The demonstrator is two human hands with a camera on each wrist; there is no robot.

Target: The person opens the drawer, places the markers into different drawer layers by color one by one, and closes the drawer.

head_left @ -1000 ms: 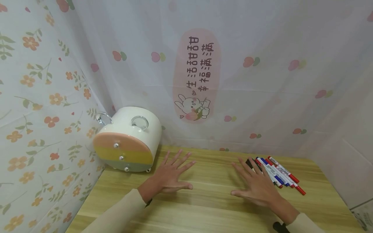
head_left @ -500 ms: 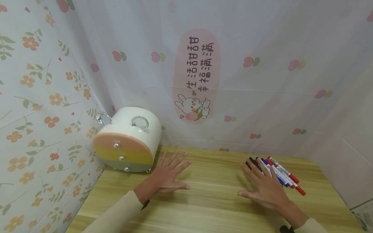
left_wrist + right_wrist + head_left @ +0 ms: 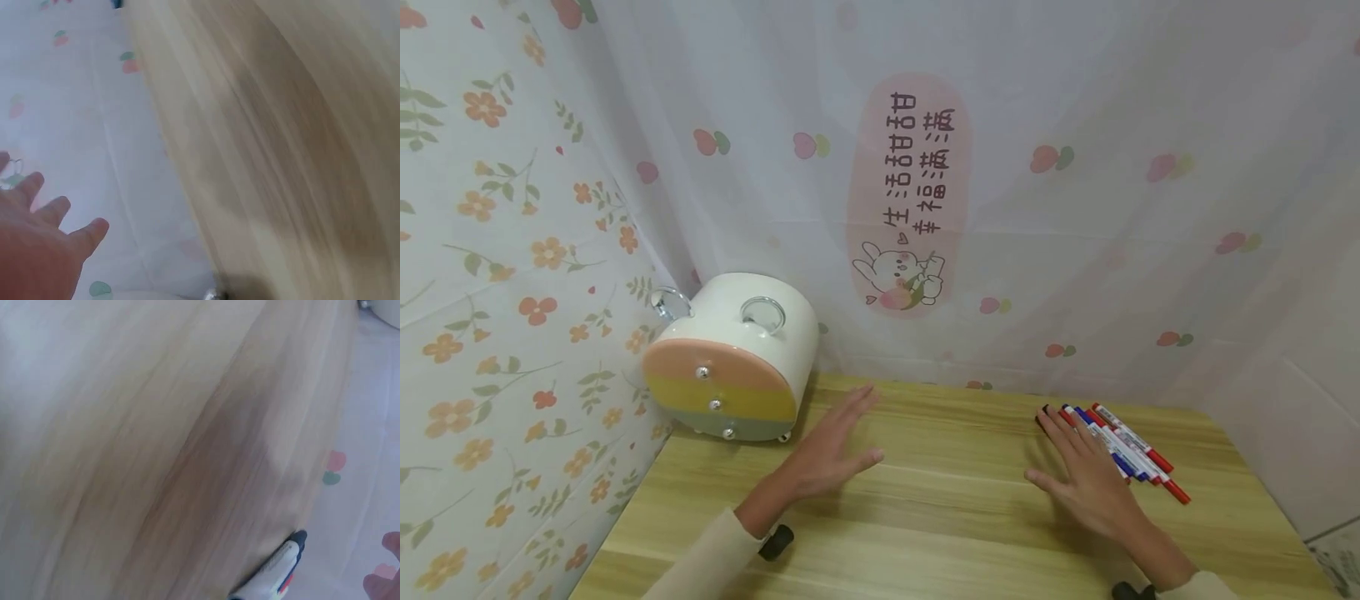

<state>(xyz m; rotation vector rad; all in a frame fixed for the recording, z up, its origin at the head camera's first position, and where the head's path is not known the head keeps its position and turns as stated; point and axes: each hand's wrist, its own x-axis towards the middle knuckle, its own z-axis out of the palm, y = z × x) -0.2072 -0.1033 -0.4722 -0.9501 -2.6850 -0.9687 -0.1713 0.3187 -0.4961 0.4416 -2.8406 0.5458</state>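
My left hand is held over the wooden table with straight fingers close together and the thumb apart. It holds nothing; in the left wrist view part of the hand shows with its fingers extended. To its left stands a rounded white drawer box with a striped front and silver knobs. My right hand, fingers straight, hovers over the left side of a bunch of whiteboard markers with red, blue and black caps, hiding some of them. One marker shows in the right wrist view, near my fingertips.
The wooden table ends at a printed curtain behind it. A flower-patterned curtain hangs along the left side. Two metal rings stick up from the top of the drawer box.
My left hand has turned and its spread fingers have come together. My right hand has moved a little right, over the markers, with its fingers closer together. The head view has shifted slightly.
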